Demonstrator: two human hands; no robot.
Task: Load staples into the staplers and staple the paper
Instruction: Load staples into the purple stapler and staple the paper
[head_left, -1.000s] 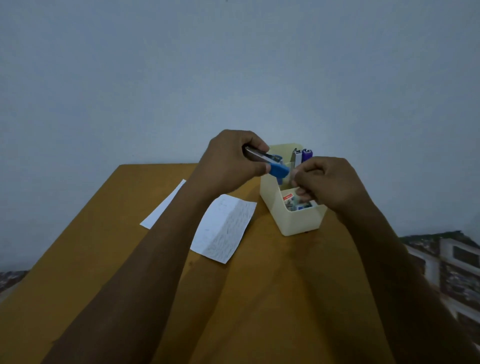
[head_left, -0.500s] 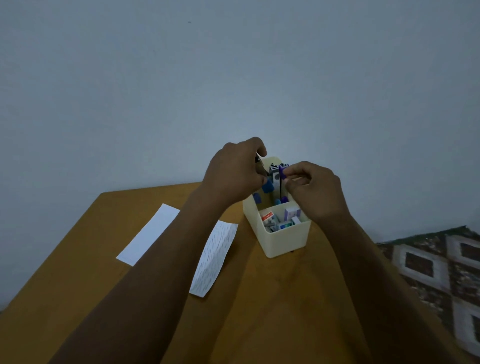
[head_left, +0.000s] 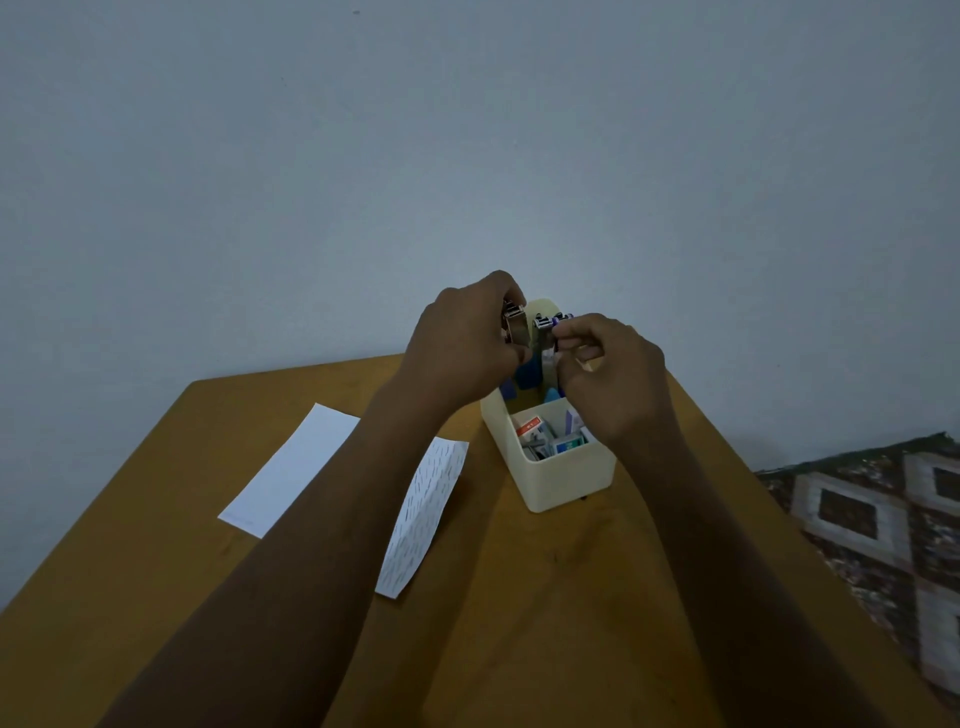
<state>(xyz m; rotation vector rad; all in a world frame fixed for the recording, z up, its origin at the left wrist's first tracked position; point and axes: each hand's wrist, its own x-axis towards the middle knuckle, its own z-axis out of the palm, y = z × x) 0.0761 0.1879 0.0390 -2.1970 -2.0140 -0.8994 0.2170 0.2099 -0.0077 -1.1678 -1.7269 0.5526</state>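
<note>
The table (head_left: 519, 623) runs from its near edge to the wall, and both forearms cross it from the near side.

Paper: two sheets, both lying flat in the left half of the table. The written sheet (head_left: 423, 514) is nearer the middle and the blank sheet (head_left: 291, 467) nearer the left edge. They lie apart, and no staple shows in either.

Container: one cream organiser (head_left: 571, 480) stands right of centre, toward the far edge. Its front compartment holds small staple boxes (head_left: 532, 430); at least three can be counted. Blue items (head_left: 530, 375) stand in the rear compartment; their number cannot be told.

Hands: both are raised above the organiser's far end. The left hand (head_left: 462, 348) has its fingers curled round a metal stapler (head_left: 517, 328). The right hand (head_left: 615, 379) pinches a purple-tipped part (head_left: 555, 323) with its fingertips, just beside the stapler; it appears to belong to the same tool.

Assessment: the work looks to be in the loading stage on one stapler. Whether staples are yet in the channel cannot be told. Judged outstanding: closing this stapler, loading any others, and stapling the paper.
</note>
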